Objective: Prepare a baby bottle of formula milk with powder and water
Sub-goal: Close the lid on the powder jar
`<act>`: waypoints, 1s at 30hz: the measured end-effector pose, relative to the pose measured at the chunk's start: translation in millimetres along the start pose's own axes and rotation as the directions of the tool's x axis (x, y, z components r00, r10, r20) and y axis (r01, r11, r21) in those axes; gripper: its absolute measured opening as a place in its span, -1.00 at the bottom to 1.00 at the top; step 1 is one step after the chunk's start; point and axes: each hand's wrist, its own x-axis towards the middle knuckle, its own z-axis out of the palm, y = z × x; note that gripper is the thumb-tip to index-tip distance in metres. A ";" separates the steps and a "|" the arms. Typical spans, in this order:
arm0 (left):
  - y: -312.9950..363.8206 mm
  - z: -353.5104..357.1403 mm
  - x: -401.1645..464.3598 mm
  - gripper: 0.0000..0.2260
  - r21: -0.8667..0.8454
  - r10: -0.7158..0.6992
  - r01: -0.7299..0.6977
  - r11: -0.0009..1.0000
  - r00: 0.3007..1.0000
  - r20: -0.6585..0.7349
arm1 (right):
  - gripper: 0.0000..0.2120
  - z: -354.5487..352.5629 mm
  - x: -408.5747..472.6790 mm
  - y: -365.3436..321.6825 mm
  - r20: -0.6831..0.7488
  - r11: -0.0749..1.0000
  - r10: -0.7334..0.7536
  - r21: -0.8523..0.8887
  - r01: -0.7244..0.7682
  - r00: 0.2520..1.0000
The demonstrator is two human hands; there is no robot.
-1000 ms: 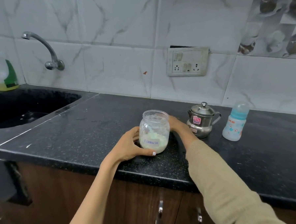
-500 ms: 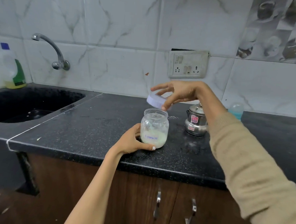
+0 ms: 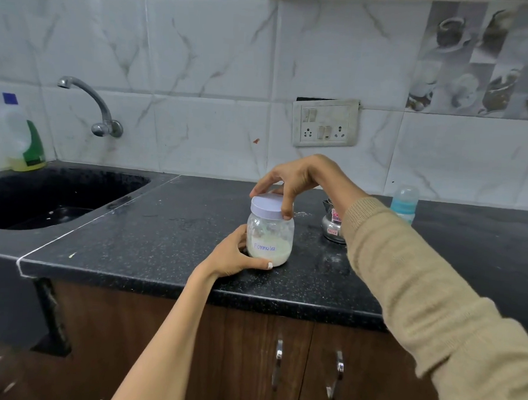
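Right hand (image 3: 297, 177) pinching lid (image 3: 267, 205) from directly above upright formula jar (image 3: 270, 233); left hand (image 3: 235, 255) gripping jar's near-left side on desk (image 3: 163, 234). Twist axis vertical.

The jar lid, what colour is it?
Pale lilac lid, seen in the head view.

The left hand (image 3: 234, 255) is curled, its thumb lying along the front. The right hand (image 3: 297, 177) hangs from above, wrist bent, fingertips (image 3: 286, 214) pointing down and pinched.
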 end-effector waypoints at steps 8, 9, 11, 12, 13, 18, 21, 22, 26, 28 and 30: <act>-4.0 -0.6 2.8 -0.20 -0.004 -0.009 0.009 1.000 1.000 0.004 | -0.21 -1.9 6.7 -0.9 0.046 1.000 0.004 -0.012 -0.003 0.999; -3.9 -0.5 3.0 -0.20 -0.006 -0.012 0.012 1.000 1.000 0.001 | -0.22 -2.0 6.3 -0.8 0.044 1.000 0.004 -0.011 -0.004 0.999; -3.6 -0.1 3.0 -0.20 -0.004 -0.015 0.015 1.000 1.000 -0.010 | -0.22 -2.7 4.8 -2.1 0.036 1.000 0.009 -0.026 -0.008 0.999; -3.8 0.0 2.7 -0.20 -0.002 -0.016 0.016 1.000 1.000 -0.019 | -0.23 -3.3 3.8 -3.5 0.027 0.999 0.008 -0.046 -0.007 1.000; -4.2 0.0 2.7 -0.21 0.000 -0.017 0.017 1.000 1.000 -0.026 | -0.24 -3.7 2.8 -5.3 0.013 0.997 0.006 -0.076 -0.005 1.000; -3.5 3.3 4.6 -0.25 0.061 -0.028 0.031 0.998 0.999 -0.045 | -0.29 -3.5 -1.2 -7.0 -0.056 0.982 0.005 -0.187 -0.016 0.998; 2.4 9.1 3.7 -0.30 0.101 -0.049 0.063 0.993 0.990 -0.131 | -0.29 -1.1 -2.0 -3.7 -0.085 0.981 0.003 -0.195 -0.020 0.996; 4.5 10.5 2.9 -0.32 0.114 -0.049 0.067 0.991 0.987 -0.153 | -0.29 -0.7 -2.2 -2.8 -0.093 0.979 0.000 -0.205 -0.019 0.996; 8.8 11.3 1.6 -0.38 0.149 -0.042 0.067 0.986 0.986 -0.162 | -0.25 -1.4 0.1 -1.8 -0.039 0.986 -0.025 -0.167 0.019 0.999; 9.4 10.0 1.3 -0.38 0.139 -0.042 0.063 0.988 0.987 -0.153 | -0.24 -1.9 2.0 -0.3 -0.010 0.991 -0.056 -0.123 0.055 0.998; 10.2 9.2 0.4 -0.36 0.132 -0.043 0.062 0.989 0.989 -0.143 | -0.23 -2.0 2.6 3.3 0.002 0.991 -0.093 -0.096 0.093 0.996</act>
